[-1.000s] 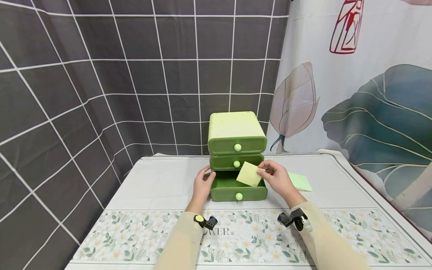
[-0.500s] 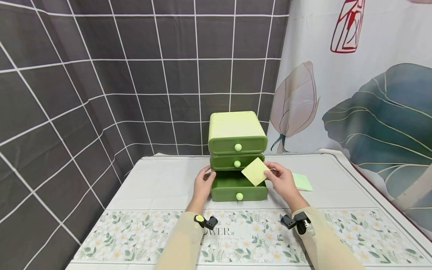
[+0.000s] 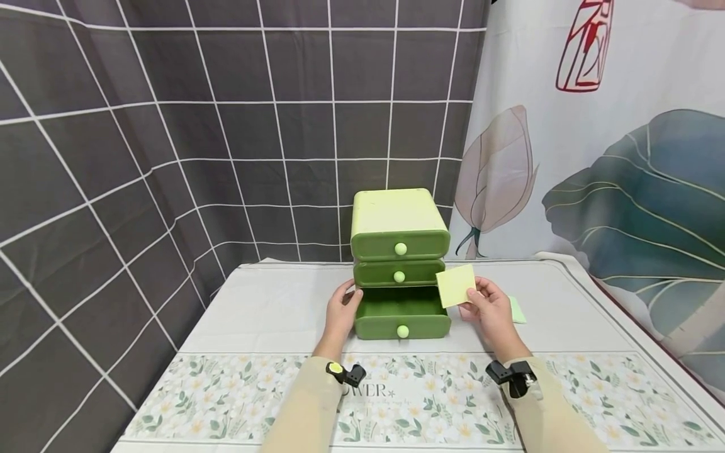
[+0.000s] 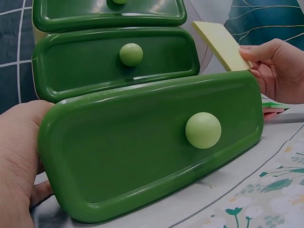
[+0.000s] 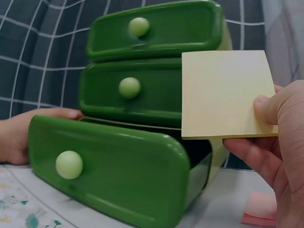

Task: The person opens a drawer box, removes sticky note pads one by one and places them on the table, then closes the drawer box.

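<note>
My right hand (image 3: pixel 494 314) pinches a pale yellow sticky note pad (image 3: pixel 455 286), thumb on its face, just right of a small green drawer cabinet (image 3: pixel 399 211). The pad's thickness shows in the left wrist view. Pulled out at the bottom is a dark green drawer (image 3: pixel 378 327) with a round light green knob (image 4: pixel 203 130). No contents show in the visible part of its inside. My left hand (image 3: pixel 338 318) rests against the left side of that drawer. Its fingertips are partly hidden behind the drawer in the left wrist view.
The cabinet's top drawer (image 3: pixel 368 246) and middle drawer (image 3: pixel 370 274) are pushed in. Light green sticky notes (image 3: pixel 517 311) lie on the white tablecloth (image 3: pixel 272 308), partly behind my right hand. Pink sticky notes (image 5: pixel 260 206) lie near them. A dark checked curtain (image 3: pixel 300 182) hangs behind.
My right hand has moved right with the yellow sticky note pad, from over the open drawer to beside the cabinet, and the pad has turned. My left hand stays in place.
</note>
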Motion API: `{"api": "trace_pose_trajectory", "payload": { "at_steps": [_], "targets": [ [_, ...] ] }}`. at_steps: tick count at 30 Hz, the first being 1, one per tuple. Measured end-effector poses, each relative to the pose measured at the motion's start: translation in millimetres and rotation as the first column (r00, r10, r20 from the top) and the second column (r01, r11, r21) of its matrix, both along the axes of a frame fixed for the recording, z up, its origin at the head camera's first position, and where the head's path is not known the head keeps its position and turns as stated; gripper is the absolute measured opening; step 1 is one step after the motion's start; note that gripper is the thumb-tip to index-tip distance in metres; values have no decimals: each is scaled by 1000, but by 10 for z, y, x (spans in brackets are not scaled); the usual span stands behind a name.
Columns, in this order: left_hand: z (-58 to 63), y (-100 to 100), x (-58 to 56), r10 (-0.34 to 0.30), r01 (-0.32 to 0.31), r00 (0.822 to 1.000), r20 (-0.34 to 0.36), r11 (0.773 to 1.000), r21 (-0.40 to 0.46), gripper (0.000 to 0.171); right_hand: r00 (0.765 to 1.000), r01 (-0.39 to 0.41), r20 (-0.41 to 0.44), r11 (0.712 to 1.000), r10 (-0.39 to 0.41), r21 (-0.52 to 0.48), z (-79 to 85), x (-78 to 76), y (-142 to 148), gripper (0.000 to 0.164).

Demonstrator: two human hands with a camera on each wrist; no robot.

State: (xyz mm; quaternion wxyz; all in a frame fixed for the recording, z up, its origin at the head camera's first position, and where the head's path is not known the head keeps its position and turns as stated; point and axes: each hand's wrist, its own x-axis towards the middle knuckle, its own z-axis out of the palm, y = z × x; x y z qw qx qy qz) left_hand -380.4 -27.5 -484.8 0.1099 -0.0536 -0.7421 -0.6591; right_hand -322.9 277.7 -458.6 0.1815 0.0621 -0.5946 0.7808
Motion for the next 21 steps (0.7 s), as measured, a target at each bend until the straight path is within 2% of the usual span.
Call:
{"api": "trace_pose_trajectory", "payload": {
  "at_steps": [6, 11, 14, 21],
  "targets": [
    [-7, -12, -2, 6, -6, 1000, 5, 1000, 7, 38, 1000, 15, -13, 998, -16, -65, 4, 24, 133, 24],
    [-14, -20, 7, -4, 4, 1000, 7, 1000, 7, 39, 995, 91, 41, 995, -89, -37, -20, 53, 288, 26],
    [-23, -19, 3, -7, 7, 1000, 14, 1000, 4, 38, 984, 162, 77, 987, -160, -17, -45, 63, 395, 26],
    [-23, -11, -1, -17, 17, 1000, 17, 1000, 19, 39, 941, 320, 116, 947, -317, -11, -102, 85, 629, 27]
  ]
}}
